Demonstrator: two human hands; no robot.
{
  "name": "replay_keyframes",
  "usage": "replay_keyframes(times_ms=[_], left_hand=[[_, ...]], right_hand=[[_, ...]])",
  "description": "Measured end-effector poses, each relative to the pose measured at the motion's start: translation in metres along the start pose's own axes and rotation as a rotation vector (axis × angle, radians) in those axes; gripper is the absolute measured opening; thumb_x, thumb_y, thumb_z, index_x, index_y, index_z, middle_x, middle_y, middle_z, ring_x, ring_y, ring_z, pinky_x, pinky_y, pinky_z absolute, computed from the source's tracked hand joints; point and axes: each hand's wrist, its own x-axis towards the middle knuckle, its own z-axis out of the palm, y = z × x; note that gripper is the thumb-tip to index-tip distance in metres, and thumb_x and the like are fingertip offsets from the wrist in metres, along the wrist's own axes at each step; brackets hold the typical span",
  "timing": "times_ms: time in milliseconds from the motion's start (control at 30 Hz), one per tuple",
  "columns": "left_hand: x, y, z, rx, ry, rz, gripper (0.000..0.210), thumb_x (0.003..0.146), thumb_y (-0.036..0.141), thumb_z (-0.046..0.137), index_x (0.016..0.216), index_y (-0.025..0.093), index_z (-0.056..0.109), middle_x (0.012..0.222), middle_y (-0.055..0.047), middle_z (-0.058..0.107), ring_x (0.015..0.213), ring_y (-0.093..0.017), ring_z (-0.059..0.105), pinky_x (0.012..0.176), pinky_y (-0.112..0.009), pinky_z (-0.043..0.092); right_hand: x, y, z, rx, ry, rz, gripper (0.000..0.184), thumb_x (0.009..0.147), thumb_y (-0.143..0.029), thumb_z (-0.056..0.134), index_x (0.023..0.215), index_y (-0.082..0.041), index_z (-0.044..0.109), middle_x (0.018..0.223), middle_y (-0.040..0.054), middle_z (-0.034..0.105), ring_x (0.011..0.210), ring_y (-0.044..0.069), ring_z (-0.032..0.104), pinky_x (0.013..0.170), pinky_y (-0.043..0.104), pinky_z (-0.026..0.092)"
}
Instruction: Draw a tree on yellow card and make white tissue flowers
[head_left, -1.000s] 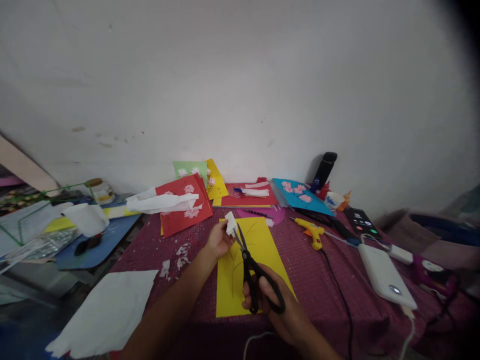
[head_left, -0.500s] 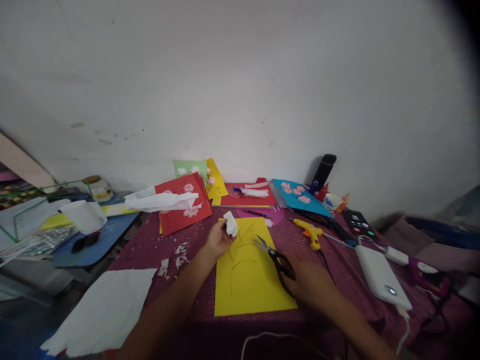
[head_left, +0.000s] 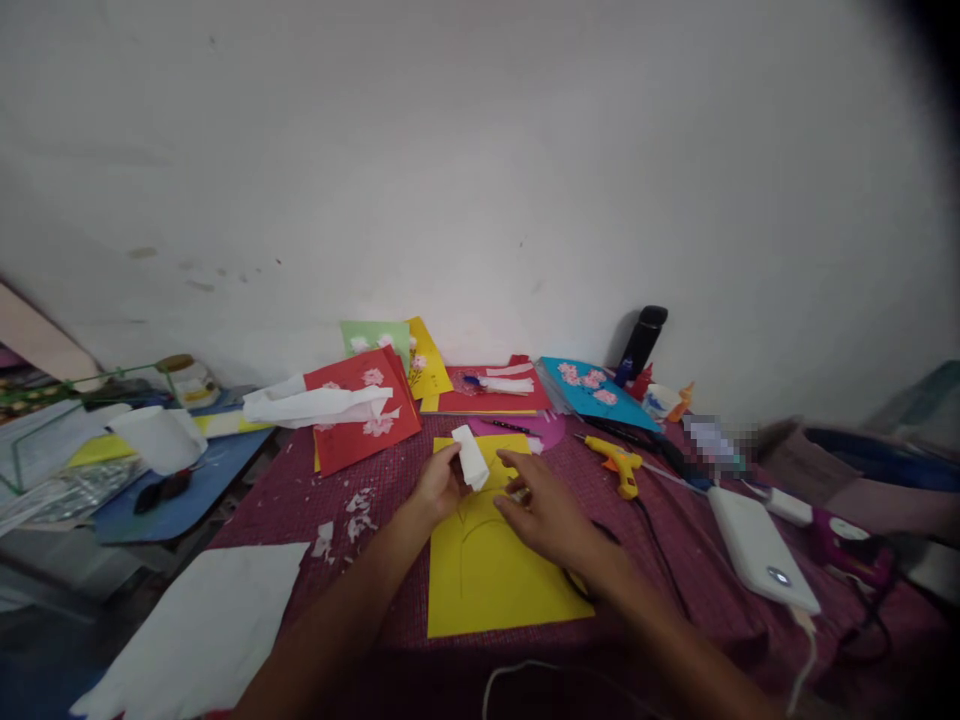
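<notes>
The right hand [head_left: 551, 508] and its forearm hide much of the right side of the yellow card [head_left: 495, 590], and the pencil-like lines on that card run partly under both hands. A dark curved edge shows beside the right forearm over the card's right edge, too covered to name. To the card's right, past the yellow glue gun [head_left: 624, 468], pixelation masks an item [head_left: 716, 442] behind the white power bank [head_left: 763, 552]. Both forearms are cut off by the frame below the card, and the large white sheet [head_left: 202, 630] left of it reaches the bottom edge. Farther back on the card's left, a white paper strip [head_left: 322, 406] covers part of the red flower card [head_left: 341, 457].

The folded white tissue [head_left: 471, 458] is above the yellow card's top part, pinched along its left side between the thumb and fingers of the left hand [head_left: 437, 487]; some of those fingers are concealed behind it. The right hand grips nothing visible: its thumb and index finger are parted over the card, pointing toward the tissue, near its right side but apart from it.
</notes>
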Motion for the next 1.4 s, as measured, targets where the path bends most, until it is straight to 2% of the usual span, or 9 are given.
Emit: replay_keyframes(times_ms=[133,233,367,467,567,833,1133,1267,1400], left_hand=[[0.004,-0.004,-0.004,0.081,0.005,0.038,0.014,0.085,0.024,0.057,0.089,0.013,0.064,0.069,-0.005,0.069,0.055,-0.015,0.063,0.052,-0.025,0.049],[0.004,-0.004,-0.004,0.106,0.009,0.03,0.017,0.086,0.026,0.056,0.09,0.012,0.064,0.072,-0.007,0.069,0.057,-0.016,0.064,0.053,-0.026,0.049],[-0.001,-0.002,-0.002,0.154,-0.01,0.031,0.025,0.087,0.037,0.056,0.091,0.014,0.064,0.076,-0.007,0.07,0.06,-0.017,0.065,0.054,-0.027,0.05],[-0.007,0.0,0.0,0.196,-0.082,0.029,0.039,0.087,0.051,0.053,0.09,0.014,0.064,0.076,-0.009,0.069,0.062,-0.02,0.065,0.057,-0.03,0.052],[-0.012,0.002,0.002,0.241,-0.147,0.025,0.046,0.086,0.056,0.051,0.089,0.012,0.065,0.073,-0.012,0.069,0.06,-0.02,0.064,0.058,-0.031,0.052],[-0.011,-0.005,-0.001,0.302,-0.228,0.142,0.025,0.076,0.034,0.07,0.09,0.015,0.061,0.072,-0.005,0.067,0.056,-0.015,0.061,0.055,-0.027,0.048],[-0.008,-0.006,-0.003,0.388,-0.247,0.182,0.027,0.072,0.023,0.068,0.096,0.014,0.06,0.073,-0.005,0.066,0.055,-0.015,0.06,0.054,-0.028,0.048],[-0.009,-0.007,-0.002,0.411,-0.256,0.224,0.025,0.072,0.022,0.068,0.095,0.014,0.059,0.073,-0.004,0.065,0.055,-0.015,0.06,0.055,-0.028,0.048],[-0.011,-0.007,0.0,0.424,-0.247,0.231,0.025,0.072,0.021,0.069,0.093,0.015,0.059,0.073,-0.004,0.065,0.056,-0.014,0.06,0.054,-0.027,0.048]], right_hand=[[0.017,0.002,0.025,0.065,0.001,-0.067,0.058,0.076,-0.015,0.059,0.132,-0.024,0.051,0.124,0.011,0.056,0.089,0.02,0.059,0.081,0.038,0.049],[0.022,0.011,0.034,0.078,0.028,-0.069,0.046,0.078,-0.014,0.056,0.124,-0.022,0.058,0.116,0.0101,0.061,0.095,0.021,0.059,0.082,0.037,0.049],[0.023,0.023,0.039,0.15,0.083,0.04,0.032,0.081,-0.02,0.056,0.112,-0.019,0.065,0.104,0.008,0.068,0.086,0.02,0.061,0.079,0.037,0.05],[0.022,0.027,0.038,0.357,0.112,0.168,0.03,0.083,-0.028,0.057,0.11,-0.017,0.064,0.1,0.0076,0.067,0.078,0.018,0.062,0.067,0.032,0.052],[0.021,0.026,0.036,0.57,0.097,0.246,0.034,0.085,-0.037,0.057,0.111,-0.016,0.061,0.097,0.007,0.066,0.073,0.017,0.062,0.056,0.028,0.051],[0.017,0.028,0.034,0.736,0.117,0.334,0.033,0.081,-0.036,0.061,0.108,-0.017,0.06,0.088,0.0033,0.065,0.067,0.015,0.064,0.053,0.025,0.052],[0.016,0.039,0.038,0.912,0.156,0.451,0.032,0.079,-0.033,0.06,0.106,-0.016,0.059,0.079,0.0032,0.068,0.058,0.015,0.063,0.049,0.026,0.053],[0.015,0.038,0.039,0.892,0.182,0.43,0.032,0.078,-0.034,0.061,0.105,-0.015,0.059,0.077,0.0027,0.067,0.057,0.015,0.062,0.049,0.027,0.054],[0.016,0.037,0.041,0.73,0.183,0.406,0.034,0.077,-0.034,0.061,0.105,-0.014,0.059,0.076,0.0023,0.065,0.059,0.016,0.062,0.048,0.027,0.053]])
